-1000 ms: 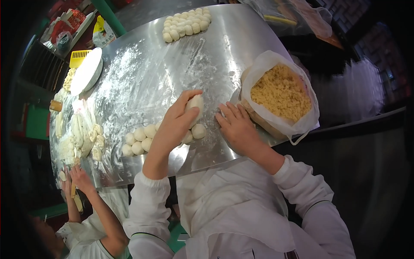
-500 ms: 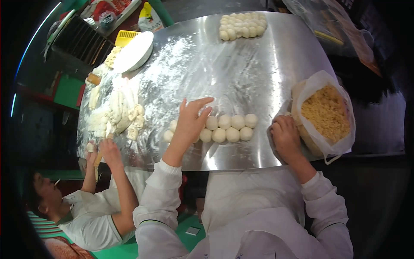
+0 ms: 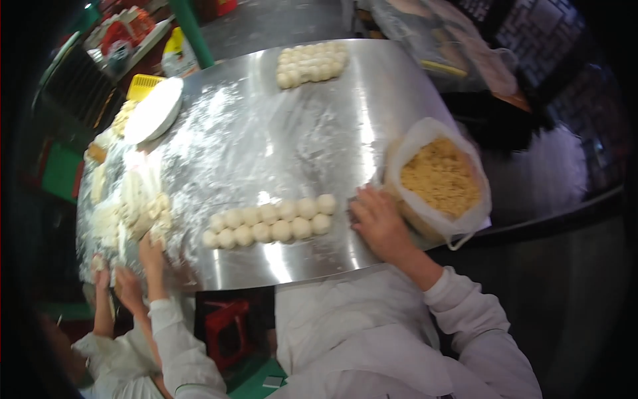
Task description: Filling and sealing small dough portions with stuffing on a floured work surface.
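Note:
My left hand (image 3: 153,251) reaches to the near edge of a heap of dough pieces (image 3: 157,211) at the left of the metal table. Blur hides whether its fingers grip any of them. On the tabletop, beside a plastic-lined sack of yellow crumbly filling (image 3: 440,178), rests my right hand (image 3: 379,219), fingers stretched out and holding nothing. Between my hands lie two rows of round white dough balls (image 3: 282,230).
A person's hands (image 3: 126,286) work close by my left arm. Farther back are a white bowl (image 3: 154,116), a yellow basket (image 3: 142,86) and another batch of dough balls (image 3: 312,65). Flour covers much of the metal table (image 3: 325,143). Below stands a red stool (image 3: 229,326).
My left hand has moved from above the dough balls leftward to the dough pieces. My right hand stays beside the sack, its fingers now more stretched. The whole view has shifted.

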`<state>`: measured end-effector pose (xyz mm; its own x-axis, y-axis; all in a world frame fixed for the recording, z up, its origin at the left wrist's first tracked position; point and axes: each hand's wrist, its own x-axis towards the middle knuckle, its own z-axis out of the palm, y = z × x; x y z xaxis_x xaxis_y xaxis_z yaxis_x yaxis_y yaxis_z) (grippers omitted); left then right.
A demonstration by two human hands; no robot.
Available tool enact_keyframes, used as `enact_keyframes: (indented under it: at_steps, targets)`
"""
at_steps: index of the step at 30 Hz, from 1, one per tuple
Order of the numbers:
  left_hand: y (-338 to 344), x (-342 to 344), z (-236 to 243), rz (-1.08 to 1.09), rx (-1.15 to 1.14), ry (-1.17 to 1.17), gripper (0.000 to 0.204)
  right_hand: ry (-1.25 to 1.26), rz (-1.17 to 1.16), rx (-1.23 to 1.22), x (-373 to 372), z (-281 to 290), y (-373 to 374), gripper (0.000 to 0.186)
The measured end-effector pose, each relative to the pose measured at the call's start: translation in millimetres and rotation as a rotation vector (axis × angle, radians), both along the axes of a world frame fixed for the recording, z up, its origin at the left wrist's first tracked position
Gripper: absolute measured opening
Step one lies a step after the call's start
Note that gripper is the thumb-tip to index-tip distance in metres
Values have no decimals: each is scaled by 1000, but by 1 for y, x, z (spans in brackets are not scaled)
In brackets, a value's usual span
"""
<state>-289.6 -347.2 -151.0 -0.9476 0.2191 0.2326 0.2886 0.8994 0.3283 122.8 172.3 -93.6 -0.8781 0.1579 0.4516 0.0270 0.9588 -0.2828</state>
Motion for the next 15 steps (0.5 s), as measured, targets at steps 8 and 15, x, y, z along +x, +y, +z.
enact_keyframes:
  at_steps: [8, 15]
  targets:
    - [75, 34, 30, -36, 406, -9, 30, 52, -226, 30, 42, 107, 71, 31]
    - [287, 172, 137, -498, 1086, -762, 47, -313, -375, 117, 65, 85, 155, 25]
